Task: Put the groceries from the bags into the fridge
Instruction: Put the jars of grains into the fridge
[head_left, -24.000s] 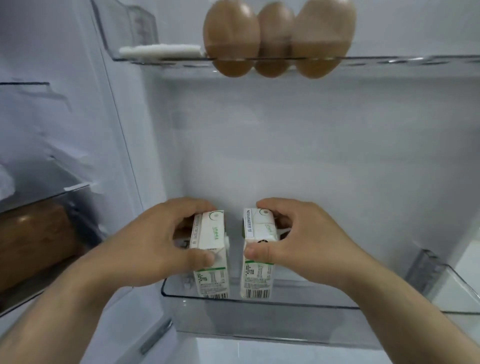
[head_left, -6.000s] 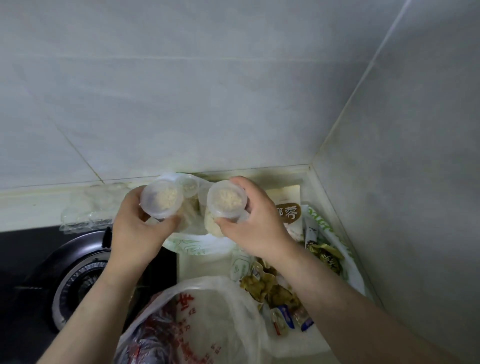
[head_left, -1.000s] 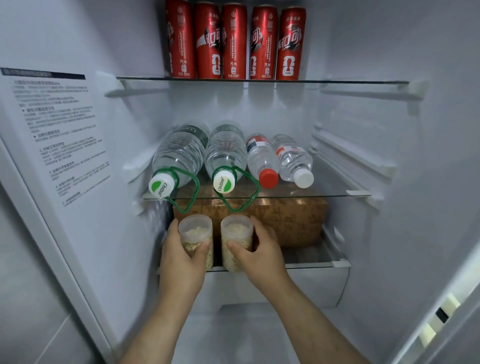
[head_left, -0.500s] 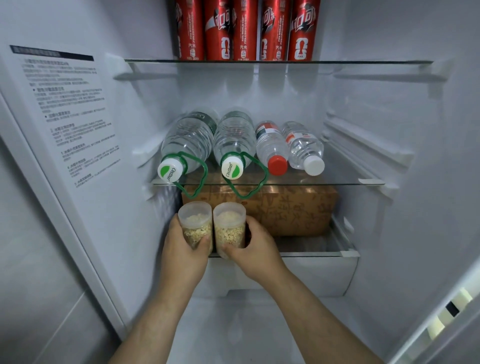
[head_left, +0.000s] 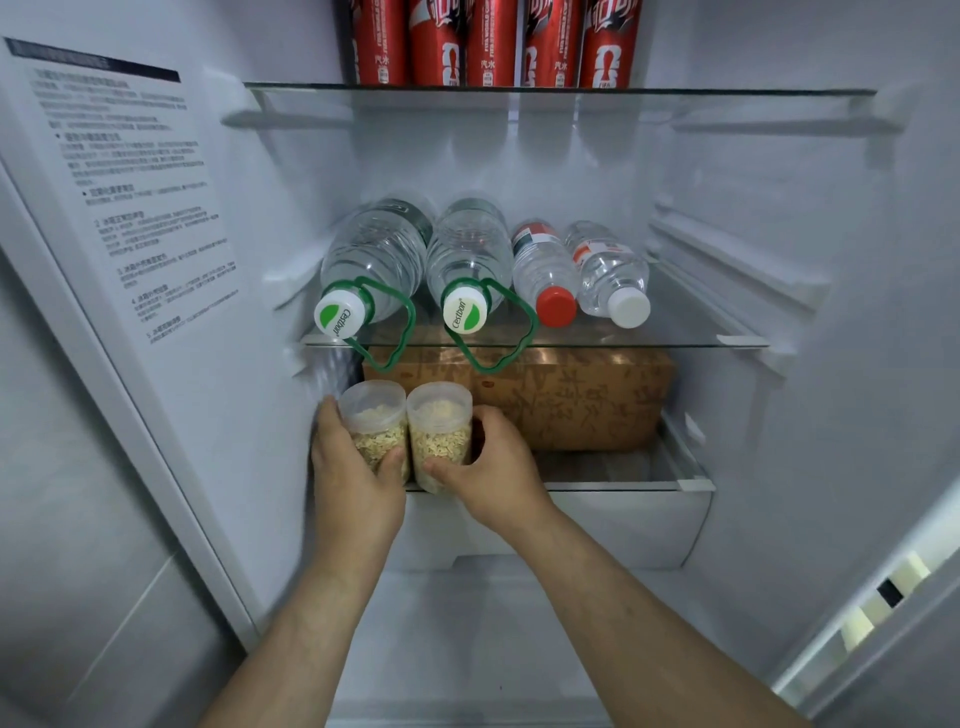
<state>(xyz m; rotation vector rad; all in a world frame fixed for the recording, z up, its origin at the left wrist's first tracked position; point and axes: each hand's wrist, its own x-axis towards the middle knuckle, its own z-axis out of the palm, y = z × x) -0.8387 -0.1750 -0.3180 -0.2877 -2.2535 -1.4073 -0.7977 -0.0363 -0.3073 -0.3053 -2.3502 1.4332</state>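
A person's two bare hands hold a pair of clear plastic tubs of pale flakes at the front left corner of the lowest shelf inside an open fridge. The left hand grips the left tub, its thumb laid across the front and its fingers wrapped round the far side next to the fridge wall. The right hand grips the right tub, thumb low on the front and fingers curled behind it. The two tubs stand upright and touch side by side, both lidded and roughly half full. Whether their bases rest on the shelf edge cannot be told, since the hands cover them. Just behind the tubs a brown box with dark printed characters fills most of the shelf, and a white drawer sits below. On the glass shelf above four water bottles lie on their sides, caps toward the camera: two large bottles with green carry handles on the left, then a small red-capped bottle and a small white-capped bottle. A row of red cans stands on the top glass shelf. A printed instruction label covers the fridge's left inner wall.
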